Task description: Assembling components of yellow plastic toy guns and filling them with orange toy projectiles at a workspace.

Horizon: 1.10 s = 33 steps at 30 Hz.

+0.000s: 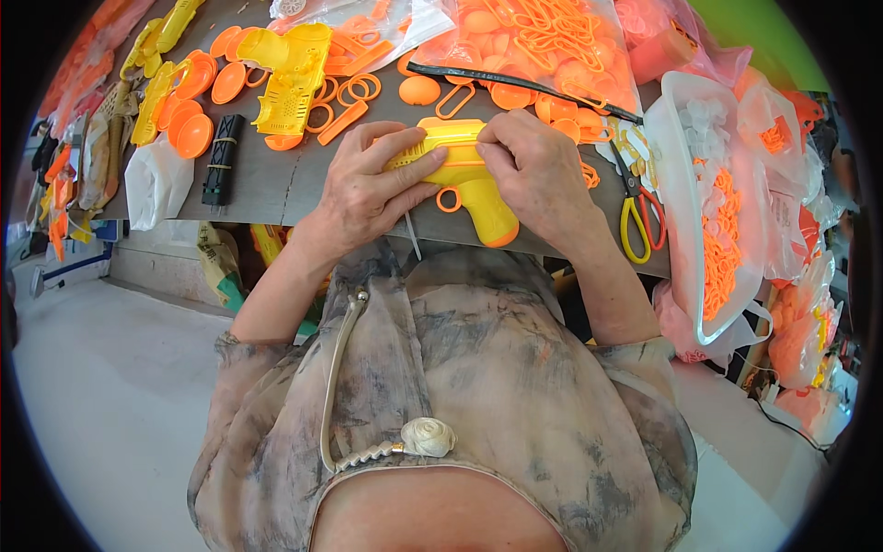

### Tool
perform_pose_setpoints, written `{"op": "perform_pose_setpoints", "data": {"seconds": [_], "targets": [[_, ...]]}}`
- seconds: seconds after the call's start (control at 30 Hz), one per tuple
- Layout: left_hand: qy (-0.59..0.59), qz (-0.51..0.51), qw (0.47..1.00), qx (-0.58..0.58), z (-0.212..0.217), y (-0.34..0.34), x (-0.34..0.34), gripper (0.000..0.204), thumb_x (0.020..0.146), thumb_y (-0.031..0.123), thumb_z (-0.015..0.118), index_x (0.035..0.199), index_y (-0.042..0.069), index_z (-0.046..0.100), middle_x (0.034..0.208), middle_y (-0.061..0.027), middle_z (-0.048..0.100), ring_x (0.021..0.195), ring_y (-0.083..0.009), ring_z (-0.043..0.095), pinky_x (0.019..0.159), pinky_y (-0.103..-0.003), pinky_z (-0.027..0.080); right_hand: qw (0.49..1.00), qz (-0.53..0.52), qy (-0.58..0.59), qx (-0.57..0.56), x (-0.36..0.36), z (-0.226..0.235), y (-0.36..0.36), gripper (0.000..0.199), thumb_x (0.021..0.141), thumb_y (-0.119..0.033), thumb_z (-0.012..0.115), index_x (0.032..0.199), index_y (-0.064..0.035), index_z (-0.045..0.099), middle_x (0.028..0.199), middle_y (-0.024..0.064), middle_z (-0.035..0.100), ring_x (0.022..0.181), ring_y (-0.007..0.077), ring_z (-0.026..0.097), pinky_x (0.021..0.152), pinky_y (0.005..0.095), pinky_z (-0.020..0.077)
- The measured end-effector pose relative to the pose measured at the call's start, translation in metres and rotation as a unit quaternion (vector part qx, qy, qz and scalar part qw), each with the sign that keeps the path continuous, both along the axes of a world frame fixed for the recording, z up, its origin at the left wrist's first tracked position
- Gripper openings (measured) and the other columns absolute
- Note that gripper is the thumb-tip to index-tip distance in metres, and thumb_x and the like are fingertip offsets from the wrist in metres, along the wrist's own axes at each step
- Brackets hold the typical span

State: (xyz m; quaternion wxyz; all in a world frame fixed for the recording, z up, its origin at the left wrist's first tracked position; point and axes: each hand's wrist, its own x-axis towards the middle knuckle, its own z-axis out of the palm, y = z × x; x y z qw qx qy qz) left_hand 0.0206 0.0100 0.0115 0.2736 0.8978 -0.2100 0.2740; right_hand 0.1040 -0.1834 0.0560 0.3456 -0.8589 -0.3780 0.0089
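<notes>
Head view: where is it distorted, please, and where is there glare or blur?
In the head view, corners are black and shapes bend toward the round rim; in the head view, light glints off the clear bag of orange parts; in the head view, the far-right bags look soft, while the yellow toy gun is fairly sharp.

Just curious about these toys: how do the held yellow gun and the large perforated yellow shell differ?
The yellow gun is held by the left hand and right hand; the perforated yellow shell lies untouched. The gun shows an orange ring; the shell shows none. Both are yellow.
</notes>
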Motion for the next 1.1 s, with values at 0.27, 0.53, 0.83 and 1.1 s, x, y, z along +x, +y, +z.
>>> {"op": "perform_pose_setpoints", "data": {"seconds": [0.27,0.53,0.83,1.1], "targets": [[0.011,-0.003,1.000,-0.003,0.001,0.002,0.002,0.038,0.068,0.015,0.074,0.106,0.012,0.069,0.105,-0.0093,0.060,0.096,-0.0283,0.056,0.081,-0.037,0.047,0.999,0.001,-0.039,-0.032,-0.002,-0.003,-0.001,0.011,0.083,-0.011,0.057,0.085,0.0002,0.057,0.078,0.0133,0.056,0.072,0.0298,0.059,0.064,0.0393,0.0472],[0.018,-0.017,0.999,-0.022,-0.002,0.009,-0.003,0.045,0.065,0.015,0.077,0.108,0.008,0.066,0.107,-0.0106,0.061,0.099,-0.0304,0.056,0.083,-0.038,0.048,0.972,-0.212,-0.050,0.085,0.024,-0.024,-0.066,0.016,0.084,-0.010,0.058,0.097,-0.0004,0.061,0.085,0.0144,0.059,0.074,0.0293,0.060,0.064,0.0357,0.0474],[0.022,-0.015,0.998,-0.050,0.001,0.006,0.001,0.048,0.065,0.015,0.077,0.109,0.004,0.064,0.105,-0.0113,0.062,0.098,-0.0293,0.057,0.082,-0.037,0.048,0.898,-0.343,-0.132,-0.240,0.068,-0.055,-0.140,0.018,0.083,-0.012,0.059,0.097,-0.0027,0.064,0.091,0.0155,0.058,0.080,0.0353,0.060,0.069,0.0433,0.0480],[0.032,-0.015,0.998,-0.052,0.003,0.009,-0.001,0.049,0.064,0.014,0.078,0.110,0.003,0.063,0.106,-0.0116,0.062,0.098,-0.0292,0.057,0.083,-0.037,0.048,0.899,-0.334,-0.190,-0.211,0.071,-0.064,-0.146,0.012,0.085,-0.010,0.057,0.092,-0.0036,0.063,0.089,0.0129,0.057,0.077,0.0349,0.060,0.066,0.0432,0.0480]]}}
